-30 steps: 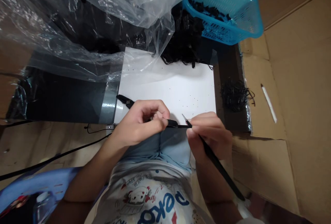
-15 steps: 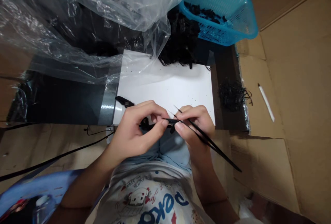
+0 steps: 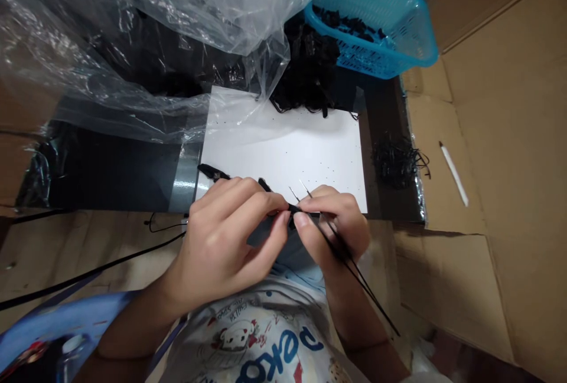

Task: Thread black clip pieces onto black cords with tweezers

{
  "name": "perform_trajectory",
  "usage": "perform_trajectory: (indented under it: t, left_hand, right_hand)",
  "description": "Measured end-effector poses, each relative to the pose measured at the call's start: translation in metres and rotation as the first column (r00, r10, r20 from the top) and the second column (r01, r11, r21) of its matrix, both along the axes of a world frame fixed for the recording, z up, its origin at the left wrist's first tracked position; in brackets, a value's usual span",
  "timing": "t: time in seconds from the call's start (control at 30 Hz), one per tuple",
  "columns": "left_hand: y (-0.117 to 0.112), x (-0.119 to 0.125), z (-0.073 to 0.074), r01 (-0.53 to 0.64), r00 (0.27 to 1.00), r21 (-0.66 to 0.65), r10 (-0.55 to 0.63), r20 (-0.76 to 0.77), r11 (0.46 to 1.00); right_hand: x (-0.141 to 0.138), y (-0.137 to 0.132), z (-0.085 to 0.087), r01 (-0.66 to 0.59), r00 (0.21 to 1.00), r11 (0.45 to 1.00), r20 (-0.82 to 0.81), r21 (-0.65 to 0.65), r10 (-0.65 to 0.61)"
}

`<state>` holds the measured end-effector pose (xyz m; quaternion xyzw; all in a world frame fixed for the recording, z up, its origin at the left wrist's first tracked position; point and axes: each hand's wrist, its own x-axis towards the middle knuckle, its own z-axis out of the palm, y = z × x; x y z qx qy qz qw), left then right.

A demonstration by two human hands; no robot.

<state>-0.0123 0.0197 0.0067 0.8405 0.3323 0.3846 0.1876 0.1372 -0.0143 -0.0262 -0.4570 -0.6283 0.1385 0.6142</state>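
Between my two hands, over the near edge of the white sheet (image 3: 283, 147), is a small black strip-like piece (image 3: 293, 209). My left hand (image 3: 234, 229) pinches its left end with thumb and forefinger, the back of the hand facing up. On the other end, the thumb and forefinger of my right hand (image 3: 336, 223) are closed. That hand also holds black tweezers (image 3: 365, 285), their thin tips apart and pointing away from me. Beyond my left fingers lie a dark elongated piece (image 3: 212, 172) and another black bit (image 3: 264, 185), partly hidden.
A heap of black strips (image 3: 310, 70) lies at the sheet's far edge, beside a clear plastic bag (image 3: 248, 11). The blue basket (image 3: 390, 58) holds black pieces. Right are a tangle of black strands (image 3: 396, 161) and a white pen (image 3: 454, 173) on cardboard.
My left hand has rolled over, showing more of its back. The tweezers have swung, their rear end now closer to my body. The black piece between my fingers has turned and shows less.
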Motion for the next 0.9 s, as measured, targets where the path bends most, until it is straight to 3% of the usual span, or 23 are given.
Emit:
perform_trajectory:
  t: [0.2, 0.37, 0.5, 0.67, 0.8, 0.9]
  left_hand:
    - [0.002, -0.004, 0.001, 0.069, 0.994, -0.033, -0.072, -0.083, 0.997]
    - [0.003, 0.001, -0.004, 0.062, 0.997, 0.001, -0.062, -0.039, 0.998]
    - [0.007, 0.007, -0.008, 0.091, 0.989, -0.158, -0.071, 0.131, 0.983]
    - [0.012, 0.008, -0.011, 0.192, 0.943, -0.376, -0.064, 0.327, 0.907]
    - [0.015, 0.006, -0.01, 0.229, 0.925, -0.499, -0.027, 0.38, 0.836]
    - [0.019, 0.005, -0.01, 0.246, 0.917, -0.524, -0.021, 0.398, 0.815]
  right_hand:
    - [0.003, 0.001, 0.003, -0.075, 0.995, 0.996, 0.063, 0.05, 0.072]
    - [0.005, 0.001, 0.002, -0.061, 0.994, 0.995, 0.091, 0.074, 0.054]
    - [0.005, 0.0, 0.0, -0.021, 0.999, 0.999, 0.027, 0.038, 0.02]
    - [0.007, -0.001, -0.003, -0.018, 0.999, 1.0, -0.037, -0.02, 0.017]
    - [0.011, 0.0, -0.005, -0.017, 0.997, 0.998, -0.073, -0.056, 0.013]
    - [0.015, 0.001, -0.008, -0.024, 0.996, 0.998, -0.09, -0.06, 0.018]
